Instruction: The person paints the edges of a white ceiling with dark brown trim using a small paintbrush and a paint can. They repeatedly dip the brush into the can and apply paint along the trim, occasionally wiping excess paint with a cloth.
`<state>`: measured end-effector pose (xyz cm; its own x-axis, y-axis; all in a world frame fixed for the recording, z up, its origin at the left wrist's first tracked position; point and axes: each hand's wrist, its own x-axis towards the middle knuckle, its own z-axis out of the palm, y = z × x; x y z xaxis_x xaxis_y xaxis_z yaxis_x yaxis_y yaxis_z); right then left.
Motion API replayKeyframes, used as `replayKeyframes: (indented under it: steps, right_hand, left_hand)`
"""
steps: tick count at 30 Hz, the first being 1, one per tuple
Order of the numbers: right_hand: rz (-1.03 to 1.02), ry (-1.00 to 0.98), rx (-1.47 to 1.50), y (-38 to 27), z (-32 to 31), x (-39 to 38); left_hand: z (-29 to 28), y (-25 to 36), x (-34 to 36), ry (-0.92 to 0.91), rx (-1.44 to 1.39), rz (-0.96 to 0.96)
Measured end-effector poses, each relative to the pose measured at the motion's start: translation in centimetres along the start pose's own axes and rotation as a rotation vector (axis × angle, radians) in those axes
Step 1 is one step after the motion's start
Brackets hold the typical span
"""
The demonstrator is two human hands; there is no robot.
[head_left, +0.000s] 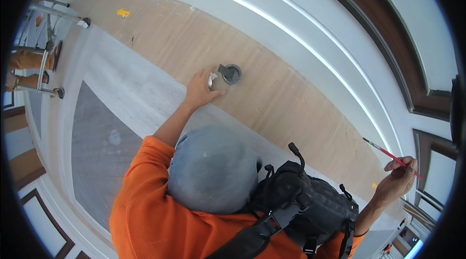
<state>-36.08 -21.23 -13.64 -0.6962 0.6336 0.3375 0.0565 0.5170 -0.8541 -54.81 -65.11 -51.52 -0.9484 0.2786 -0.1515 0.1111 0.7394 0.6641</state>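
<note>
My left hand [198, 90] is at the edge of the tan wood-grain floor strip, its fingers curled round a crumpled white wad [211, 79]. Just beyond the fingertips stands a small round cup [239, 75] of dark grey, paint-like material, with a dark flat piece [225, 70] lying across its rim. Out to the right, my right hand [402, 177] is closed on a thin red paintbrush [388, 154]. Its dark tip points up and left, close to the pale wall base.
A white, lit skirting edge [291, 25] curves along the far side. My black bag [310, 203] hangs against my front. On the left, a person's legs [29, 72] stand by a metal frame [51, 11]. Yellow pieces, one a yellow marker [123, 13], lie on the strip.
</note>
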Motion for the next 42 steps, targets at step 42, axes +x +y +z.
replayKeyframes:
  steps: [42]
  right_hand:
    - [-0.366, -0.398, -0.156, -2.1, -0.1, 0.4]
  left_hand:
    - [-5.9, 39.2, 1.7, -0.502, -0.032, 1.018]
